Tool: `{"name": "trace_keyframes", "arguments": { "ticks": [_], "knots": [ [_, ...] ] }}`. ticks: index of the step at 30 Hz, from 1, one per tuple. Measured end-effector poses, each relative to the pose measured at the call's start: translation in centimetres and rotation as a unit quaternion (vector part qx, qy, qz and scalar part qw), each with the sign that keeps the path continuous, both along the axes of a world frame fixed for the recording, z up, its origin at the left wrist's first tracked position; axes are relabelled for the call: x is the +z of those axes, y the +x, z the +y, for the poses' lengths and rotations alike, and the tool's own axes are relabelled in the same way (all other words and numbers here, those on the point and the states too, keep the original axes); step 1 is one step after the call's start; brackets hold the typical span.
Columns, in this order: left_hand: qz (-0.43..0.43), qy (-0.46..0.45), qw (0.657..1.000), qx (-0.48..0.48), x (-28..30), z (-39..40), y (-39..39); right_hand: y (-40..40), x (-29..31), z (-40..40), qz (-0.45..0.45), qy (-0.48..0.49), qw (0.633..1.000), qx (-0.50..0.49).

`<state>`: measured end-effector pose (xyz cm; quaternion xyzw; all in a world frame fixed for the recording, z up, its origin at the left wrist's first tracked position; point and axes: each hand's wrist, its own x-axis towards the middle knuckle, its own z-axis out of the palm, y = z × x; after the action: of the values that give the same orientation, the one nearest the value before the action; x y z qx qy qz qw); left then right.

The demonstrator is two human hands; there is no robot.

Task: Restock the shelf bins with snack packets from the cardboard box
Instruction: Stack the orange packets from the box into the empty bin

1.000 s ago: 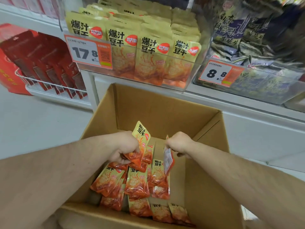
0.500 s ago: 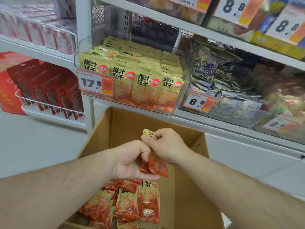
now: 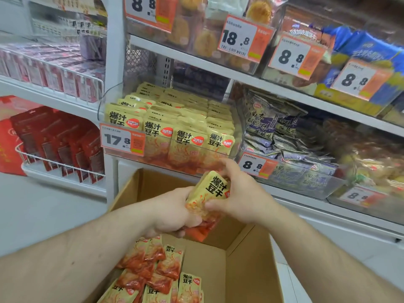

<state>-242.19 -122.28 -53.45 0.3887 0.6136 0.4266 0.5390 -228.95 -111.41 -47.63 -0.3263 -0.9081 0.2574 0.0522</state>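
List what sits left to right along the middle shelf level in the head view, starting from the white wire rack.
White wire rack of red packets → white and orange 17.8 price tag → clear bin of yellow snack packets → clear bin of grey-purple packets.

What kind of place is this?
Most likely a shop's snack aisle. White shelves hold clear plastic bins of packets, orange-and-white price tags hang in front, and a brown cardboard box of yellow-and-red snack packets waits below.

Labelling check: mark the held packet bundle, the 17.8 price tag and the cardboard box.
held packet bundle (image 3: 209, 193), head view, yellow front face.
17.8 price tag (image 3: 117, 139), head view, on the printed digits.
cardboard box (image 3: 247, 278), head view, bare inner right wall.
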Motion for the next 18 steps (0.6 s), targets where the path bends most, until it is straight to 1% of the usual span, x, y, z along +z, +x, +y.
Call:
{"name": "trace_keyframes", "arguments": {
  "ticks": [2,4,7,10,12,14,15,16,18],
  "knots": [
    [0.073,0.022,0.997,-0.021,0.8,0.4,-0.4,0.2,0.3,0.6,-0.003,0.027,0.999,0.034],
    [0.130,0.042,0.990,-0.024,1.8,0.6,-0.6,0.2,0.7,0.6,0.019,0.054,0.997,0.055],
    [0.202,0.084,0.976,0.016,3.5,1.1,-1.0,0.2,2.4,1.3,0.063,0.071,0.994,0.057],
    [0.324,0.131,0.931,0.101,4.8,1.6,-2.3,0.2,5.6,3.1,0.141,0.077,0.987,-0.002],
    [0.424,0.116,0.889,0.130,4.9,1.7,-3.3,0.2,7.9,4.2,0.178,0.107,0.978,-0.023],
    [0.518,0.061,0.844,0.126,4.5,1.7,-4.1,-0.3,9.8,4.8,0.152,0.179,0.972,-0.018],
    [0.548,0.039,0.827,0.116,4.2,1.8,-4.4,-0.7,10.5,5.0,0.116,0.218,0.969,-0.011],
    [0.565,0.024,0.818,0.105,4.0,1.9,-4.6,-1.3,11.2,5.1,0.071,0.257,0.964,-0.001],
    [0.578,0.007,0.811,0.089,3.6,2.0,-4.7,-3.1,11.9,5.3,-0.035,0.335,0.941,0.023]
  ]
}}
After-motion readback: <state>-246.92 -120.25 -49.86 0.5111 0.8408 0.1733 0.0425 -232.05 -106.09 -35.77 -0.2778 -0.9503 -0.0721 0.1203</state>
